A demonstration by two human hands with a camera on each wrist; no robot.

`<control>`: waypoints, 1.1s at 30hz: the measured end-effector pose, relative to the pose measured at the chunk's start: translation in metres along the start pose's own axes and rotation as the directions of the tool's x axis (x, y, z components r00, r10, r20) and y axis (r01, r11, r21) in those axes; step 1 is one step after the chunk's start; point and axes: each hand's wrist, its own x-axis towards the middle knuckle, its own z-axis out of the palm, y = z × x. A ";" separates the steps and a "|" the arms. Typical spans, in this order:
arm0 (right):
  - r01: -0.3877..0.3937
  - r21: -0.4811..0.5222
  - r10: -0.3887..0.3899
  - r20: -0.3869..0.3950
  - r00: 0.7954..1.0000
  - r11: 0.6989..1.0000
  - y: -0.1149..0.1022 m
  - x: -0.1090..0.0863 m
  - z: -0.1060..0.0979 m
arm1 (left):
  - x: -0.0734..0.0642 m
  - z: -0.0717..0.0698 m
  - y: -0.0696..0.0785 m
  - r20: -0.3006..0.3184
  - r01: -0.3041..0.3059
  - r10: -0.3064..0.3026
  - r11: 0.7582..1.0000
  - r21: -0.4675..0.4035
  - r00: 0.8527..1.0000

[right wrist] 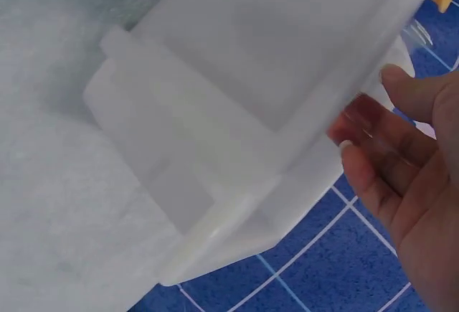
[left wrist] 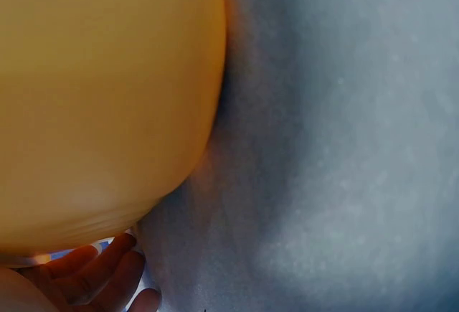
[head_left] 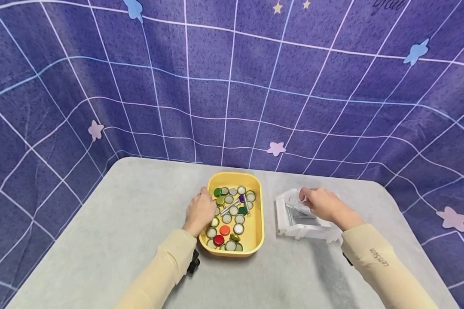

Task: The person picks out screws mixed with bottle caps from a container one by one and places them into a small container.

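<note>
My left hand (head_left: 202, 211) grips the left rim of a yellow tray (head_left: 257, 240); its fingers (left wrist: 107, 272) show against the tray's outer wall in the left wrist view. Inside lie many crimped bottle caps (head_left: 226, 219), mostly showing pale undersides, some green, red or purple, with metal bolts (head_left: 230, 207) among them. Over a white plastic bin (head_left: 294, 233), my right hand (head_left: 325, 204) hangs with bent fingers, thumb and fingers apart in the right wrist view. Long metal pieces (head_left: 303, 215) lie in that bin. Something clear shows near the right fingers, too indistinct to name.
Both containers stand on a pale grey table (head_left: 139, 189), the yellow tray to the left of the white bin. A purple-blue cloth (head_left: 209, 116) with grid lines and stars hangs behind the table and along its sides.
</note>
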 end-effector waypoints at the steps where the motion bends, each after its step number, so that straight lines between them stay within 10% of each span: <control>1: 0.001 -0.012 -0.001 -0.002 1.000 1.000 0.000 0.000 0.001 | 0.000 0.000 0.000 0.000 0.001 -0.001 1.000 -0.001 1.000; 21: 0.103 -0.005 -0.103 -0.067 0.992 0.995 -0.035 0.035 -0.017 | 0.002 -0.002 0.001 0.014 0.010 -0.010 1.000 0.009 1.000; 33: 0.162 -0.024 -0.161 0.037 0.986 0.987 -0.081 0.069 -0.011 | 0.002 -0.001 -0.001 0.001 -0.004 0.004 1.000 0.009 1.000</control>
